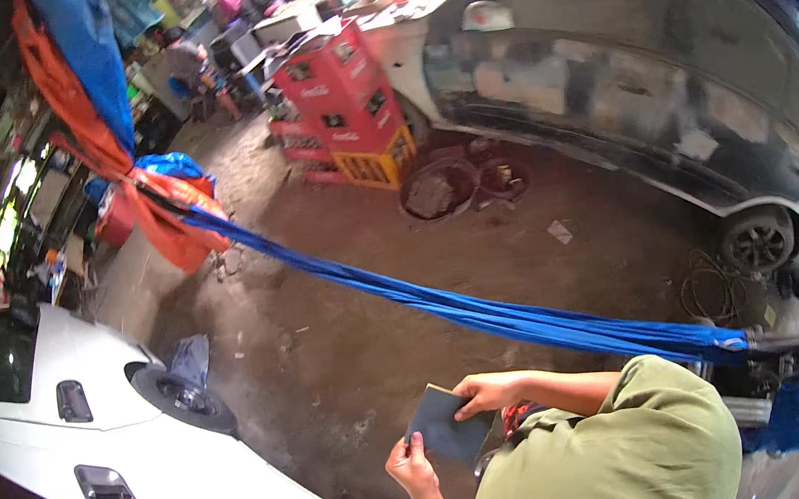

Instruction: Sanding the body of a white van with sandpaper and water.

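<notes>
A dark grey-blue sheet that looks like sandpaper [443,429], with a thin tan edge, is held between my two hands in front of my body. My left hand [411,465] pinches its left side, thumb on top. My right hand [485,395] grips the right side near the upper corner, its thumb lying on the face. Part of the sheet's lower right is hidden by my green shirt and arm. To the left of my hands is the white body panel [209,487] of a vehicle with lettering on it.
A twisted blue tarp [405,294] stretches across the space, joined to an orange tarp [145,197]. Red crates [328,87] stand stacked beside basins [437,189]. A patchy car [588,73] stands far right. Another person [191,67] sits far left. Coiled cable [713,289] lies right.
</notes>
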A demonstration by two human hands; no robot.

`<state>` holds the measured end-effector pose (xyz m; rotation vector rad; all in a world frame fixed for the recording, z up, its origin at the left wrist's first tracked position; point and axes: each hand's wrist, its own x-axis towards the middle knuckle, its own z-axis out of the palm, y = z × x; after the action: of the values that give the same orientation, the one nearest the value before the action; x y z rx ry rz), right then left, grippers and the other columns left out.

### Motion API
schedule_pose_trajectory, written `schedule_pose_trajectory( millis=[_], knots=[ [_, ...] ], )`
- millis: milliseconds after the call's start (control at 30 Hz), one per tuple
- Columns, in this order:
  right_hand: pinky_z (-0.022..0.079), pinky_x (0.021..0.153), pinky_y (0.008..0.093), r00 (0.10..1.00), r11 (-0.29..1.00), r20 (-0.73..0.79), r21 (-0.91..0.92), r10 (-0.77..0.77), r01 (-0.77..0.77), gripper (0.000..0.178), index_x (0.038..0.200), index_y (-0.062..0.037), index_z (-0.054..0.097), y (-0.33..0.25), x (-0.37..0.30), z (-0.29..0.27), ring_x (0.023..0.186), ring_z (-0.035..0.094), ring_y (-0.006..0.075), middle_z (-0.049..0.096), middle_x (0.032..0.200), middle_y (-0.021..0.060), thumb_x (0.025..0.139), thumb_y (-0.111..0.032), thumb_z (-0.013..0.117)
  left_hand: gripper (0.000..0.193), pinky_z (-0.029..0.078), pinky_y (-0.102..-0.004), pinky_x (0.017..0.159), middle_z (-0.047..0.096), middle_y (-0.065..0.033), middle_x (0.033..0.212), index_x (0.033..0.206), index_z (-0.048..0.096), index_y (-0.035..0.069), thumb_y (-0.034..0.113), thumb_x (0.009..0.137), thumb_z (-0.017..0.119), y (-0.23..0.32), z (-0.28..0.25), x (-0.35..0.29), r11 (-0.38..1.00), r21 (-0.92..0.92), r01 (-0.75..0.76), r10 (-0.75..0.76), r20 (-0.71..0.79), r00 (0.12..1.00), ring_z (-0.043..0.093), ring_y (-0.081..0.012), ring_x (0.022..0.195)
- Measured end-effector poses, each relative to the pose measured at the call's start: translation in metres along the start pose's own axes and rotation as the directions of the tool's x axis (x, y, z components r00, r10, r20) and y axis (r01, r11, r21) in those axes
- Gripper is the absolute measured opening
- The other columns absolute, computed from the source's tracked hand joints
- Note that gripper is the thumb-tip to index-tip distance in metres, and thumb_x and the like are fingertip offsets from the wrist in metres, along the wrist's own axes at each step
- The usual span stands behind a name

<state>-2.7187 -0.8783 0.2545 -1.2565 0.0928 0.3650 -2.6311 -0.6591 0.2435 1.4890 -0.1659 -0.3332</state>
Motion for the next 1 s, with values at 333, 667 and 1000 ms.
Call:
schedule_pose_trajectory(
  millis=[333, 667, 1000],
  knots=[
    [0.049, 0.084, 0.0305, 0.996, 0.997, 0.053, -0.034, 0.065, -0.063, 0.039, 0.121, 0.0007, 0.055, -0.089, 0.191, -0.044, 0.093, 0.059, 0.0117, 0.066, 0.105, 0.005, 0.091, -0.022, 0.063, 0.015, 0.049, -0.0249, 0.069, 0.067, -0.0065, 0.08, 0.089, 0.068, -0.006, 0.009, 0.087, 0.066, 0.026, -0.031, 0.186, 0.953, 0.281, -0.118, 0.18, -0.204, 0.962, 0.059, -0.0112, 0.073],
    [0.048, 0.064, 0.0306, 0.777, 0.791, -0.391, -0.573, -0.493, 0.214, 0.029, 0.093, 0.0018, 0.061, -0.197, 0.435, -0.093, 0.068, 0.054, 0.0137, 0.06, 0.076, 0.0108, 0.076, -0.017, 0.077, 0.035, 0.045, -0.0247, 0.079, 0.064, -0.0057, 0.102, 0.118, 0.06, 0.0, 0.013, 0.087, 0.067, 0.099, -0.078, 0.437, 0.983, 0.153, -0.101, 0.091, 0.073, 0.993, 0.057, -0.0109, 0.087],
    [0.049, 0.079, 0.0261, 0.753, 0.793, -0.387, -0.54, -0.532, 0.282, 0.026, 0.105, 0.0043, 0.066, -0.302, 0.614, -0.131, 0.091, 0.062, 0.0096, 0.07, 0.1, 0.0154, 0.088, -0.015, 0.066, 0.029, 0.049, -0.025, 0.072, 0.062, -0.0052, 0.095, 0.099, 0.067, 0.002, 0.021, 0.08, 0.076, 0.154, -0.142, 0.636, 0.987, 0.155, -0.043, 0.017, 0.161, 0.987, 0.06, -0.0117, 0.085]
  ],
)
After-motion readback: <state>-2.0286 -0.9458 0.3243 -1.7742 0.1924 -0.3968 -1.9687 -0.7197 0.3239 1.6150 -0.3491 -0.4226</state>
